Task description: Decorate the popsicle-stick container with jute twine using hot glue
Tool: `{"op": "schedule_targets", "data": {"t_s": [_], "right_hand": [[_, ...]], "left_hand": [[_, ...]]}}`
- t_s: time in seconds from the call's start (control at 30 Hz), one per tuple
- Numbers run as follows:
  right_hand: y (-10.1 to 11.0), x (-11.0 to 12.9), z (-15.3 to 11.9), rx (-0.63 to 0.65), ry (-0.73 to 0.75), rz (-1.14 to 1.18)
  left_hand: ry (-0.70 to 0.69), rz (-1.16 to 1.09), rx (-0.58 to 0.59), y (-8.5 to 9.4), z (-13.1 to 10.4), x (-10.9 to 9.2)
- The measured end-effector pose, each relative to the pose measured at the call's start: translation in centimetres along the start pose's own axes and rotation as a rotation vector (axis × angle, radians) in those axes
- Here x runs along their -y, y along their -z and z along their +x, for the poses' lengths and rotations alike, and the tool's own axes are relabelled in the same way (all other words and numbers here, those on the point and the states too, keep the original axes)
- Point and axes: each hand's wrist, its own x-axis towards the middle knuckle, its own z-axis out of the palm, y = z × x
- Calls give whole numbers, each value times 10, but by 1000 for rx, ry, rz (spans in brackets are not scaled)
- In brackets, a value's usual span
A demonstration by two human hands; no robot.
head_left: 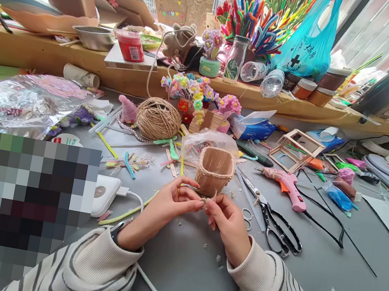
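Observation:
Both hands meet in the middle of the head view, just in front of a small square basket (pixel 215 167) of wooden sticks with a twine-wrapped rim. My left hand (pixel 173 202) pinches a short piece of twine (pixel 204 200) between thumb and fingers. From the other side, my right hand (pixel 229 222) pinches the same twine, its fingertips almost touching those of my left hand. The basket stands upright on the grey table. A large ball of twine (pixel 158 119) lies behind it to the left.
Black-handled scissors (pixel 272 219) and a pink glue gun (pixel 287 184) lie at the right. A white power bank (pixel 105 195) with its cable is at the left. Behind stand crocheted flowers (pixel 192 90), a blue tissue pack (pixel 254 127) and a wooden frame (pixel 296 151).

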Motion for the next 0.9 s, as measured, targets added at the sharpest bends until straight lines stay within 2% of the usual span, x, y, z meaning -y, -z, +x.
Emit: {"op": "schedule_targets", "data": {"t_s": [0.3,0.47,0.9], "right_hand": [[0,4,1,3,-13,-76],[-1,6,2,-39,13,-138],[-1,3,1,15,46,-167]], "left_hand": [[66,-7,28,2,0,1],[17,70,15,0,1,4],[-6,105,74,3,0,9]]}}
